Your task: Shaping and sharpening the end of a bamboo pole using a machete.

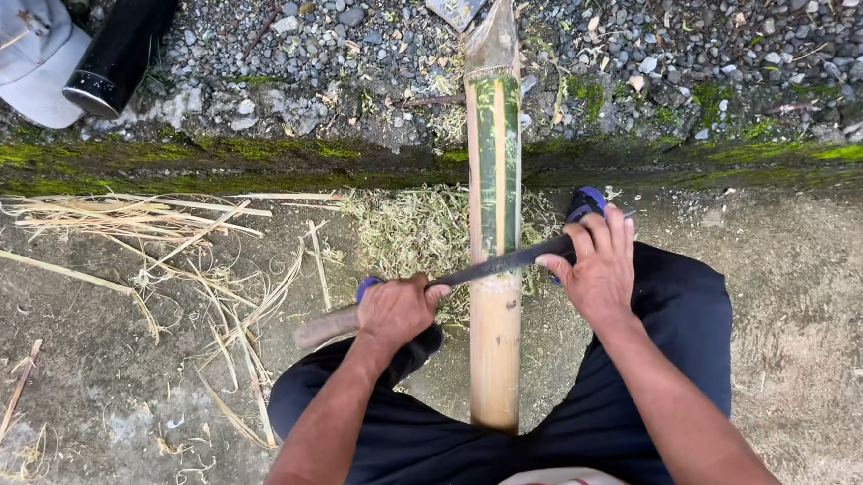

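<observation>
A thick bamboo pole (498,298) runs from my lap out to the gravel, green where its skin remains and pale where it is scraped bare. A long dark knife blade (497,265) lies across it. My left hand (396,311) is shut on the knife's wooden handle (323,329) to the left of the pole. On the right side of the pole, my right hand (600,263) presses the blade's far end with fingers curled over it. My legs in dark trousers straddle the pole.
Bamboo shavings and strips (176,246) litter the concrete at left and under the pole. A mossy curb (201,156) borders gravel (716,31) beyond. A black cylinder (118,52) and a pale cloth (18,48) lie at top left.
</observation>
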